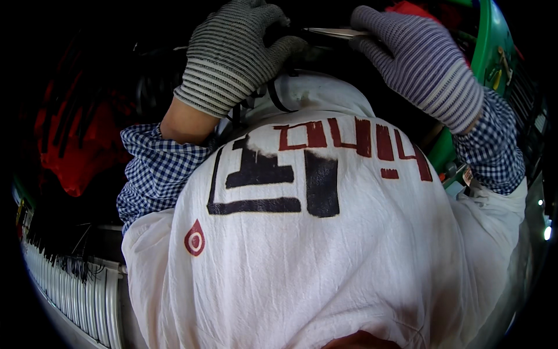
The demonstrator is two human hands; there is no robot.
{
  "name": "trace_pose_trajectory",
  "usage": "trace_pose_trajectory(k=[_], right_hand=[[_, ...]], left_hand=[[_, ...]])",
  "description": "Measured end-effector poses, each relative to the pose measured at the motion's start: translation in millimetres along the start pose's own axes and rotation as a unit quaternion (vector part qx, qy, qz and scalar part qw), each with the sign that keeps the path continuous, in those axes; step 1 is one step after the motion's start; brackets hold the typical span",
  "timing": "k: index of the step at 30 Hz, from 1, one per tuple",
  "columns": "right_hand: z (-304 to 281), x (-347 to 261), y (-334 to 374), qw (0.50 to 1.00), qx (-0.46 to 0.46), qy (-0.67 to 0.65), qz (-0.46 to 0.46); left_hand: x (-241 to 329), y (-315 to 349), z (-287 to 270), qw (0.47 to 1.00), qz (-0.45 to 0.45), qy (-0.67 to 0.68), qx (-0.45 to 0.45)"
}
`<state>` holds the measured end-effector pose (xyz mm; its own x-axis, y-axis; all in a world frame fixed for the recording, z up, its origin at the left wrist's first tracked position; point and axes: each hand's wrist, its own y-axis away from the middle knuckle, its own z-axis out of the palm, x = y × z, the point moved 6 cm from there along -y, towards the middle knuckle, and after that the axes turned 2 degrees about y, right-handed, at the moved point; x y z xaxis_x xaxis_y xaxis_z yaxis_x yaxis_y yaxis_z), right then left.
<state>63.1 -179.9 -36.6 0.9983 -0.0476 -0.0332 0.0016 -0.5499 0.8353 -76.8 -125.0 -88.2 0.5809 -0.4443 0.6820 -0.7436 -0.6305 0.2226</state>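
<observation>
Pointed metal tool (331, 32) lies between the two hands, pinched by thumb and forefinger of the gloved right hand (421, 61); the gloved left hand (235, 55) is curled, and whether it grips anything cannot be told in the dark. Step in hand appears to be tip positioning; the next move calls for steady alignment; long axis near-horizontal, tip pointing left toward the left hand.

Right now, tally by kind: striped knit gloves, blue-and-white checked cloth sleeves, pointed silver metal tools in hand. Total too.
Striped knit gloves: 2
Blue-and-white checked cloth sleeves: 2
Pointed silver metal tool, in the right hand, exact type unclear: 1
Total: 5
</observation>
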Motion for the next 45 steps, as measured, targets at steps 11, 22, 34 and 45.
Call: trace_pose_trajectory(k=[11,22,34,45], right_hand=[[44,33,-7,0.852,0.284,-0.430,-0.090],[-6,-5,20,0.986,0.155,0.021,-0.054],[-17,-28,19,0.991,0.083,0.104,-0.008],[-11,-30,21,0.982,0.057,0.179,0.034]], left_hand=[[-3,-1,5,1.000,0.004,-0.006,0.008],[2,-4,0,1.000,-0.005,-0.015,-0.002],[3,-6,2,1.000,0.022,-0.002,0.002],[13,0,-6,1.000,0.015,-0.020,0.018]])
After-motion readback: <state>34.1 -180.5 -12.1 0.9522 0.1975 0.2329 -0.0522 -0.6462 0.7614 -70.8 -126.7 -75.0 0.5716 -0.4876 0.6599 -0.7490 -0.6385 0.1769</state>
